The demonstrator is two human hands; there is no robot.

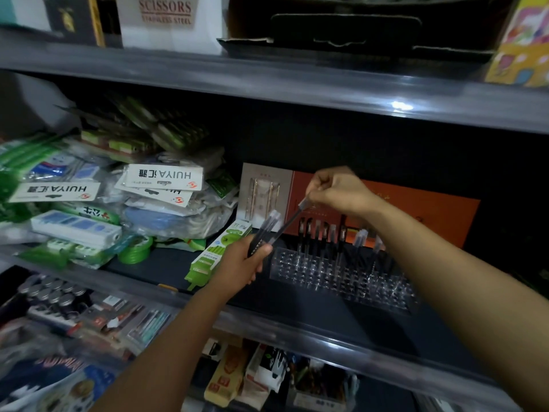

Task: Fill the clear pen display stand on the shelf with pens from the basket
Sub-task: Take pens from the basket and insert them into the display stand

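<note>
Head view puts the clear pen display stand (341, 273) in front of me on the dark middle shelf (297, 307), and I place everything from it. It is a see-through block drilled with rows of small round holes; most holes I can see are bare, and only its back row is filled, by a line of upright pens (322, 233) with black bodies and clear or black caps. Just left of the stand, my left hand (242, 264) is wrapped round a bundle of pens (266, 233), dark barrels with clear caps, which angle up and to the right. Above the stand's back row, my right hand (335, 188) pinches the capped end of a single pen (289, 221) between thumb and fingertips; that pen slants down and left, its lower end against the bundle. Behind the stand an orange box (416, 215) leans against the back of the shelf. Farther left of the stand lie a green-and-white carton (214, 257) and a heap of bagged goods with HUIYA cards (163, 176).
</note>
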